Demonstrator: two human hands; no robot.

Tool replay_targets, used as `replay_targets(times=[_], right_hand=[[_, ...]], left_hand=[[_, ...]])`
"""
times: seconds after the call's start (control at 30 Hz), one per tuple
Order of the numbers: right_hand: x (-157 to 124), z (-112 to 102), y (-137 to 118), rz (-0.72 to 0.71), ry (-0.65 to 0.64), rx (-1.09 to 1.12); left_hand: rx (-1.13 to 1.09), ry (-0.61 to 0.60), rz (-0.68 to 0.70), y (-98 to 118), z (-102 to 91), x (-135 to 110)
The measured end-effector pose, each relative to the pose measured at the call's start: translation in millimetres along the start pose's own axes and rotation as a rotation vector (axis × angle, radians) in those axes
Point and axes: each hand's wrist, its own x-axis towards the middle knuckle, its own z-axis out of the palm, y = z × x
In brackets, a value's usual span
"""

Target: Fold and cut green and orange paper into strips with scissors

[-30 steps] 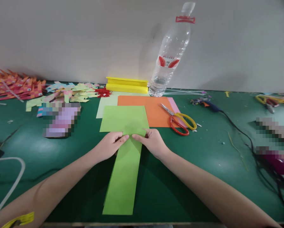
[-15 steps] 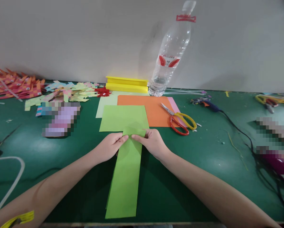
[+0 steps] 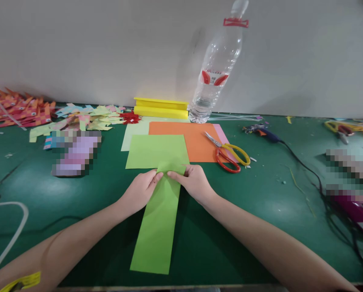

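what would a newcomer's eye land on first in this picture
Probably the bright green strip front and centre, pinched near its far end by the left hand and right hand. Next, the tall clear bottle against the pale wall, looking tilted in this view. Then the scissors with one red and one yellow handle, their blades over the orange sheet right of centre.

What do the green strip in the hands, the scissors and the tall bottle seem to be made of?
Green strip: paper or thin card, matte; flat, straight-edged and without glare.
Scissors: blades probably steel, being grey and shiny; red and yellow handles smooth, perhaps plastic or plastic-coated metal.
Bottle: most likely clear plastic, glossy; see-through walls with ridges and bright highlights.
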Motion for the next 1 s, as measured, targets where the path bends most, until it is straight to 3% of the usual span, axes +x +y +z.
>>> replay_targets(times=[0.2, 0.37, 0.53, 0.7, 0.77, 0.87, 0.93, 1.0], right_hand=[[6, -7, 4, -0.086, 0.088, -0.098], [11, -12, 1, -0.108, 0.013, -0.046], [14, -12, 3, -0.117, 0.206, 0.006], [8, -11, -3, -0.113, 0.290, 0.125], [4, -8, -8, -0.048, 0.219, 0.168], [-2, -2, -11, 0.081, -0.023, 0.146], [-5, 2, -11, 0.069, -0.153, 0.069], [-8, 5, -11, 0.012, -0.193, 0.010]], left_hand=[[0.033, 0.066, 0.043, -3, -3.8, 6], [0.068, 0.054, 0.036, -5, -11.2, 8], [0.093, 0.056, 0.045, -6, -12.3, 9], [0.096, 0.073, 0.039, -5, -11.2, 7], [0.090, 0.122, 0.042, -5, -12.3, 6], [0.088, 0.207, 0.046, -6, -14.6, 6], [0.099, 0.249, 0.042, -7, -15.6, 7], [0.104, 0.278, 0.042, -6, -16.1, 8]])
